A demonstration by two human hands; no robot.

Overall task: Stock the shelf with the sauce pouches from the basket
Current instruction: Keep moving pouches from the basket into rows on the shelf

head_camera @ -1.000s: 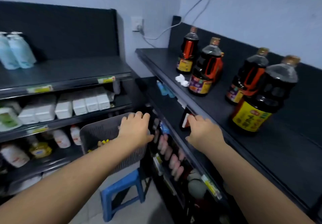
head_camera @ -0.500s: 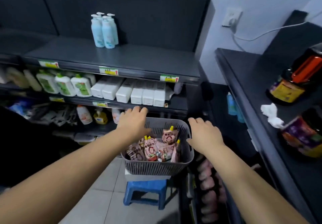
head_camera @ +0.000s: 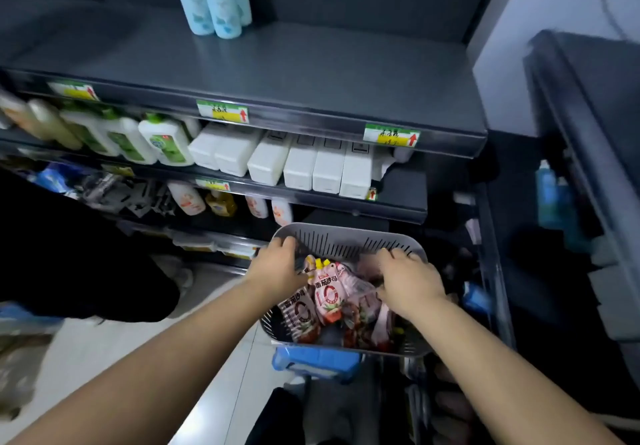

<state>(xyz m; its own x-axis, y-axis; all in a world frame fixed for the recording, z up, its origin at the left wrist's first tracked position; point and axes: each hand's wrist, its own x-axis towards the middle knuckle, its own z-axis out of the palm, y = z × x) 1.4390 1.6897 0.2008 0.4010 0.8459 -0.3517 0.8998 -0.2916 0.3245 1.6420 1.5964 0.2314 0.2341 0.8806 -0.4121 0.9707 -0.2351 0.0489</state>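
One basket on one blue stool holds at least four sauce pouches, long axes running near to far, yellow spouts away from you. Both hands have left the rim. Your left hand reaches the pouches, but whether it grips cannot be told. Your right hand curls its fingers round pouches.

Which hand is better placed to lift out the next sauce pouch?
Right, probably: the right hand is inside the basket, lying over the heaped sauce pouches, whereas the left hand sits at the left rim.
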